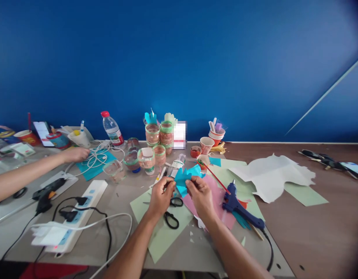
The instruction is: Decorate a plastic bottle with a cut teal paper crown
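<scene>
Between my two hands is a bright blue paper cutout (183, 179) with a jagged, petal-like edge, raised over the table. My left hand (162, 195) pinches its left side between thumb and fingers. At the lower right of the paper, my right hand (200, 193) has its fingers closed on it too. Under my hands lie scissors with black handles (171, 220), on a light green paper sheet (158, 244); the blades are mostly hidden. Pink paper (209, 193) lies beneath my right hand, with small paper scraps around it.
A blue glue gun (242, 213) lies right of my hands. White paper (274, 174) spreads farther right. Decorated cups (146, 158) stand along the back beside a water bottle (112, 130). At left are a power strip (90, 201), cables, and another person's hand (76, 154).
</scene>
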`<move>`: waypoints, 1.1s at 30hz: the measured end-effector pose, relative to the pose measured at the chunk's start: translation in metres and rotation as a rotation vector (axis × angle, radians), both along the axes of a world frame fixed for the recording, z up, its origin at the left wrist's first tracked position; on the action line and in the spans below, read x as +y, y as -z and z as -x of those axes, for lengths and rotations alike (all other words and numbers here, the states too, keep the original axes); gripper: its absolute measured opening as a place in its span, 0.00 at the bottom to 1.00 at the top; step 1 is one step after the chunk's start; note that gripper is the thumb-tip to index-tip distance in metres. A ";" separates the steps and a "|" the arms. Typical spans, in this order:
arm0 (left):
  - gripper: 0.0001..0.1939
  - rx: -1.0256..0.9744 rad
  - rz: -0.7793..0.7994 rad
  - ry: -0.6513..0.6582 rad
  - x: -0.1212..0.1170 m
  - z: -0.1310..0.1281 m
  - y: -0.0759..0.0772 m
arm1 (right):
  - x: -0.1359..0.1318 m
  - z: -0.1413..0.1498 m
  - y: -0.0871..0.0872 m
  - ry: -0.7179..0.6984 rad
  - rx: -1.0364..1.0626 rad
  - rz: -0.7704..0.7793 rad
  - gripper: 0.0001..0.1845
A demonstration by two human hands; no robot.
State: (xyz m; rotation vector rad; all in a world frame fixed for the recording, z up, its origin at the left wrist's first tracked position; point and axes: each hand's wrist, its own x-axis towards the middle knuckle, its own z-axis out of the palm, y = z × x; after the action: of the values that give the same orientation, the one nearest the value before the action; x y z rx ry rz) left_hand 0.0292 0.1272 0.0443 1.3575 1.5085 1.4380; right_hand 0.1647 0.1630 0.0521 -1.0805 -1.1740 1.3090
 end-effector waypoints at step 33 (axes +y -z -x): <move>0.22 0.120 0.068 -0.745 0.031 0.058 0.035 | 0.000 -0.002 -0.001 -0.034 0.036 0.015 0.15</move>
State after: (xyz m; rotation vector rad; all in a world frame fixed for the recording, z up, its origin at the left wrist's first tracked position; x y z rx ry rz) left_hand -0.0291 0.1581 0.0088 0.8744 2.2650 1.7203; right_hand 0.1665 0.1625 0.0532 -1.0474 -1.1620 1.3600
